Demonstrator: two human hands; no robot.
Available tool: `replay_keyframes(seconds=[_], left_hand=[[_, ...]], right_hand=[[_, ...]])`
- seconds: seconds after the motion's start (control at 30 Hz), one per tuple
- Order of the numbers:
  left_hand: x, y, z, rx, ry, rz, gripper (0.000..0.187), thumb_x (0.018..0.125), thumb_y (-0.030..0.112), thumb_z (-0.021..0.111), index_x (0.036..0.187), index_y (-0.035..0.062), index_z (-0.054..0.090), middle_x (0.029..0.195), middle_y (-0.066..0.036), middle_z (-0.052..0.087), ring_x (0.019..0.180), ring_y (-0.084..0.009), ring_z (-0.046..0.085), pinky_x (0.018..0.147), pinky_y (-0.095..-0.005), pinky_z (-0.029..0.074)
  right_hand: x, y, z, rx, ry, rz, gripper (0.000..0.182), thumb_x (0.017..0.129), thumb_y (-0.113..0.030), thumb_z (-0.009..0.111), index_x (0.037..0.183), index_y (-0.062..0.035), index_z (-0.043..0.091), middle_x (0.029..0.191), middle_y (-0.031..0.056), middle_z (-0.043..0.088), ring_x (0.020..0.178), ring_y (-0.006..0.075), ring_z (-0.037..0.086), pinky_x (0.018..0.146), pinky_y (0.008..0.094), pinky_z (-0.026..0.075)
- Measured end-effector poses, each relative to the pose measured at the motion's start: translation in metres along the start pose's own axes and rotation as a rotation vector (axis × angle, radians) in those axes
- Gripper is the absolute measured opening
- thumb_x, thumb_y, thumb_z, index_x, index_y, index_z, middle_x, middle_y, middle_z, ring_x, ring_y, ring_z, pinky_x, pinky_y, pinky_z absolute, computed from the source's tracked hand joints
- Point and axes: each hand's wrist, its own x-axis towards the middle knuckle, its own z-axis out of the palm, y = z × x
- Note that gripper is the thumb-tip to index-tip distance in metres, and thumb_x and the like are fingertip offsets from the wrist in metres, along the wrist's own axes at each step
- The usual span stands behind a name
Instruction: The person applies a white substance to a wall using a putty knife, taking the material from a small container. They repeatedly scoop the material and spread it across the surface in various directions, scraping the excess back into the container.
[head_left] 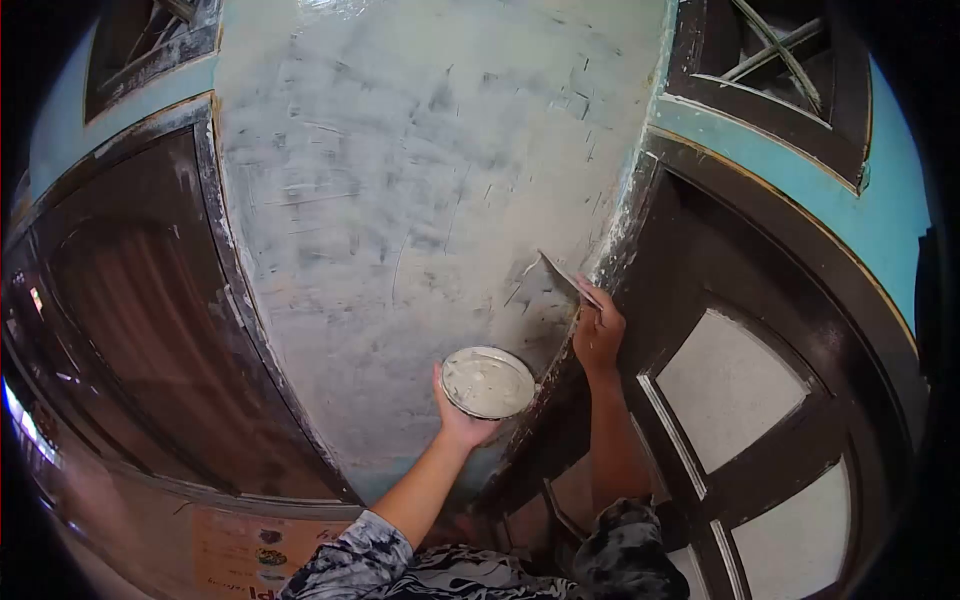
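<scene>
My left hand point(463, 428) is closed on a round, shallow dish point(497, 415), its palm beneath and the thumb at the left edge. Pale, creamy putty point(482, 380) fills the dish, its surface smeared and uneven. Up and to the right, my right hand point(599, 335) grips a flat putty knife point(566, 275). The blade tip meets the wall point(420, 210), near its right edge, beside a small pale streak of putty. Patchy grey-white coating with dark marks and scratches covers the wall. The knife's handle is mostly hidden by my fingers.
Dark wooden doors stand on both sides, the left door point(135, 320) and the right door point(765, 270), which has pale panels point(732, 385). Paint-spattered frame edges border the wall. An orange printed box or sheet point(235, 550) lies at lower left.
</scene>
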Motion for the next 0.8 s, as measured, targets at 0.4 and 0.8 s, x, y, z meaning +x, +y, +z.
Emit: replay_keyframes(seconds=[0.4, 0.8], left_hand=[[0.000, -0.002, -0.005, -0.013, -0.037, 0.008, 0.088, 0.085, 0.083, 0.039, 0.139, 0.0167, 0.057, 0.144, -0.009, 0.055, 0.133, -0.0353, 0.049, 0.115, -0.0566, 0.032], [0.000, -0.005, 0.000, 0.014, 0.014, 0.024, 0.087, 0.086, 0.082, 0.034, 0.141, 0.0176, 0.055, 0.149, -0.010, 0.051, 0.136, -0.0377, 0.046, 0.115, -0.0588, 0.031]], right_hand=[[0.007, -0.015, -0.010, -0.071, 0.014, 0.149, 0.024, 0.096, 0.002, 0.049, 0.113, 0.0054, 0.066, 0.110, 0.0211, 0.072, 0.104, 0.0279, 0.071, 0.089, 0.0328, 0.053], [0.002, -0.010, -0.008, -0.036, -0.007, 0.112, 0.026, 0.095, 0.002, 0.048, 0.114, 0.0058, 0.065, 0.113, 0.0205, 0.072, 0.103, 0.0274, 0.071, 0.089, 0.0328, 0.054]])
